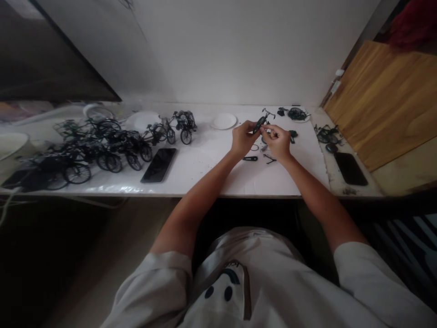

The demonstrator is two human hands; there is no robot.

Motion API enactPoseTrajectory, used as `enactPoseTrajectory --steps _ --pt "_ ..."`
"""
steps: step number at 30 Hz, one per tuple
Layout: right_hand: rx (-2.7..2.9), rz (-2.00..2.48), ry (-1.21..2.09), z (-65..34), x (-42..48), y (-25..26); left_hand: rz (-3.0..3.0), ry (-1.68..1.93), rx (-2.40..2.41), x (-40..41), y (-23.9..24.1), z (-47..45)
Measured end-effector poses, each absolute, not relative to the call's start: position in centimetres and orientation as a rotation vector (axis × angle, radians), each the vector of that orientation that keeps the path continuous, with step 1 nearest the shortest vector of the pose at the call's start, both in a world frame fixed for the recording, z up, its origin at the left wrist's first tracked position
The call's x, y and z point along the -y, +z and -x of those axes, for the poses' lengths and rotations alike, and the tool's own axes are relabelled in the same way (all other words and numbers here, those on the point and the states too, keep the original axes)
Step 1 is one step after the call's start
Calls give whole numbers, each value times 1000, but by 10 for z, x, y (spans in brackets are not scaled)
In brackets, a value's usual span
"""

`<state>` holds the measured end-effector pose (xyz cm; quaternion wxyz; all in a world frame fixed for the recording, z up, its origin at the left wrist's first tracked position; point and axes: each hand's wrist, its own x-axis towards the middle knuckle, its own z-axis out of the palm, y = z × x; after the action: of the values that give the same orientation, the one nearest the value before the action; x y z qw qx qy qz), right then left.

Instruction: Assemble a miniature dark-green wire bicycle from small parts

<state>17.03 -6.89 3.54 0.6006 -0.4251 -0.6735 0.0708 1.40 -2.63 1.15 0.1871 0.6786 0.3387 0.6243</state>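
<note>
My left hand [243,138] and my right hand [279,141] meet above the white table [205,164], both pinched on a small dark model bicycle part [262,122] with a wheel and handlebar sticking up. Under the hands lie small loose pieces: a thin ring [254,147], a dark bar [250,158] and a wire piece [269,158]. Just what each fingertip grips is too small to make out.
Several finished model bicycles [102,148] crowd the table's left side. A black phone [159,165] lies near them; another phone [350,168] lies at the right. A white plate [224,121] and a plate of parts [297,114] sit at the back. A wooden board [385,95] leans right.
</note>
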Motion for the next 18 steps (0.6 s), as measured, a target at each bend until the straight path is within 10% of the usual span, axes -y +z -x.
enactPoseTrajectory --steps 18 --pt "1555 997 178 -170 71 39 -1974 1783 -919 28 12 -14"
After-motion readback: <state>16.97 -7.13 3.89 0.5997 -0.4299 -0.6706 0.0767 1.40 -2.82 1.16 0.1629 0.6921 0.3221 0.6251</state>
